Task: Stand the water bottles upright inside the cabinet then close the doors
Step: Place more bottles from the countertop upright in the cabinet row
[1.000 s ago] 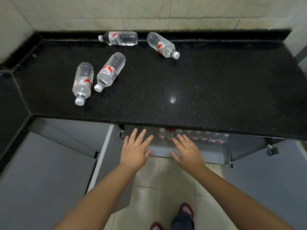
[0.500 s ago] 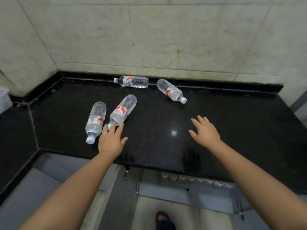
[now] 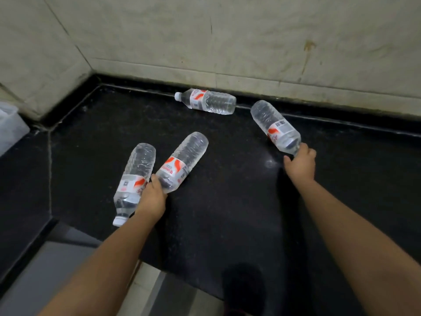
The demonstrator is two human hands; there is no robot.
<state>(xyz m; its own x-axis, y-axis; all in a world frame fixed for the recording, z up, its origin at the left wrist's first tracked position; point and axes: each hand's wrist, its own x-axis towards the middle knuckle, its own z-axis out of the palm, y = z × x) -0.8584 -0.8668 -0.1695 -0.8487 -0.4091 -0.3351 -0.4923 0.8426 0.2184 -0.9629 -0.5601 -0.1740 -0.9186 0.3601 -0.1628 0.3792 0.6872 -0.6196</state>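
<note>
Left hand (image 3: 152, 197) curled round the neck end of a clear plastic water bottle with a red-and-white label (image 3: 182, 163), lying on its side, base pointing away toward the wall. Cap hidden under the fingers. Right hand (image 3: 300, 164) gripping the cap end of a second clear labelled bottle (image 3: 274, 126), also on its side, base angled up-left toward the back.

Third clear bottle with a white cap (image 3: 134, 181) lies just beside the left hand on its outer side, touching or nearly touching the wrist; cap at the front, close to the bench edge. Fourth clear bottle (image 3: 206, 101) lies across the back, against the raised black strip under the wall, cap to the left, well apart from both hands.

Black polished stone bench (image 3: 227, 201): wide bare stretch between the two hands and on to the front edge. Back and left side closed in by pale tiled wall (image 3: 227, 42); the bench turns a corner on the left. A pale translucent container (image 3: 9, 126) sits at the far left edge, cut off.

Below the front edge: grey cabinet panel (image 3: 45, 270) and a bit of tiled floor (image 3: 145, 281). Cabinet interior out of view.
</note>
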